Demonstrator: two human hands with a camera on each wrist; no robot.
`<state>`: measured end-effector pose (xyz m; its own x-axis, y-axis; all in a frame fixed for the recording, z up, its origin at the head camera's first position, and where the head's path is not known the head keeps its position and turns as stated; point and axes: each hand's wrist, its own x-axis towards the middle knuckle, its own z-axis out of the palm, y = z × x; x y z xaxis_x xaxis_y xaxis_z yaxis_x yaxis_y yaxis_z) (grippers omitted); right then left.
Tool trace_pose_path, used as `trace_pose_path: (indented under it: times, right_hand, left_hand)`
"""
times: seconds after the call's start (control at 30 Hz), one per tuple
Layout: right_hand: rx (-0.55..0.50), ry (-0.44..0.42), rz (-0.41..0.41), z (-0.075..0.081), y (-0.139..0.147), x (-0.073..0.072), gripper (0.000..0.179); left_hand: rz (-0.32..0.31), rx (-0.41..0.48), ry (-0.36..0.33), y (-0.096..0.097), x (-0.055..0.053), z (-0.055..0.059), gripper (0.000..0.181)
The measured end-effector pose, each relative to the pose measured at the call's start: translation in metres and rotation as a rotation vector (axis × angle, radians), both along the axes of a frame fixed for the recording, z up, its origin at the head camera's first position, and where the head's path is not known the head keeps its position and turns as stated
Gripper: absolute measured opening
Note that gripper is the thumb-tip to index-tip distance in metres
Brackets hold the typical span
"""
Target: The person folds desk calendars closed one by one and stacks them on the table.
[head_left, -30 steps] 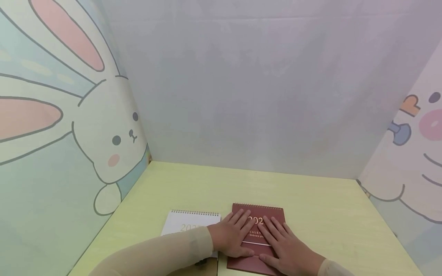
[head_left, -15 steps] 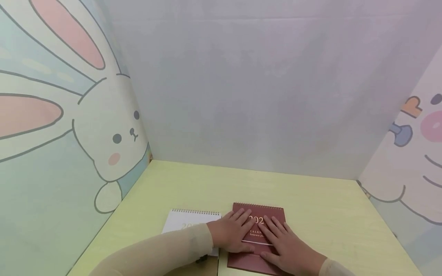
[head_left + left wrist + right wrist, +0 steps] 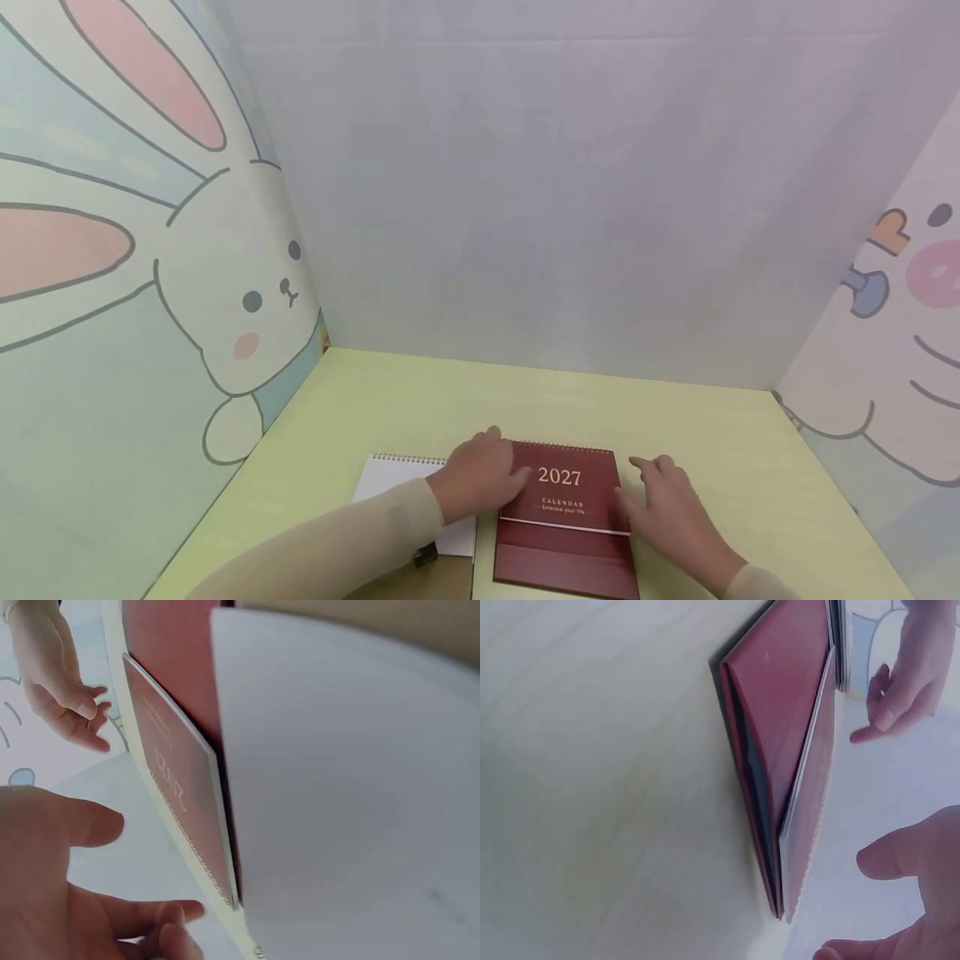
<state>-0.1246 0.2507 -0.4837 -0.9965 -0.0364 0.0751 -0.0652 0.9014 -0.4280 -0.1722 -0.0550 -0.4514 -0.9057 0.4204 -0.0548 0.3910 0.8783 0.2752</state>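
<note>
A dark red spiral-bound desk calendar with "2027" on its cover lies flat on the pale yellow table. My left hand hovers near its upper left corner, thumb over the cover's edge, fingers loosely bent. Beyond its right edge is my right hand, thumb close to that edge. Neither hand grips anything. In the right wrist view the red calendar shows a slight gap between its folded base layers. A white spiral-bound calendar lies to the left, partly covered by my left forearm.
A small black object sits at the lower edge of the white calendar, above a brown surface. The table ends at a pale back wall, with rabbit-print panels along the left side.
Both hands have come off the red calendar's cover, where they lay flat, and moved apart toward its left and right edges. The full "2027" now shows.
</note>
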Motion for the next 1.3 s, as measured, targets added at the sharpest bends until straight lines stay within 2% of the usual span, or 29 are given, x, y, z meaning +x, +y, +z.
trace_pose_path:
  times: [0.17, 0.37, 0.63, 0.87, 1.07, 1.3]
  right_hand:
    - [-0.016, -0.086, -0.022, -0.004, 0.009, 0.000, 0.074]
    - [-0.024, -0.086, 0.002, -0.014, 0.005, 0.000, 0.061]
    - [-0.027, -0.079, 0.016, -0.019, -0.004, 0.000, 0.053]
    - [-0.058, -0.094, 0.007, -0.019, -0.009, -0.002, 0.048]
    - [-0.135, -0.118, 0.001, -0.021, -0.009, -0.004, 0.046]
    - [-0.250, -0.150, -0.001, -0.022, -0.009, -0.004, 0.044]
  left_hand:
    - [0.027, -0.034, -0.029, -0.005, 0.002, -0.004, 0.057]
    - [0.013, -0.046, -0.050, -0.005, 0.003, -0.012, 0.057]
    - [-0.012, -0.111, 0.033, -0.003, 0.005, -0.018, 0.052]
    - [-0.006, -0.109, 0.029, 0.000, 0.004, -0.018, 0.048]
    - [0.019, -0.032, -0.008, -0.002, 0.002, -0.019, 0.045]
    - [0.070, 0.137, -0.091, -0.004, 0.002, -0.019, 0.038]
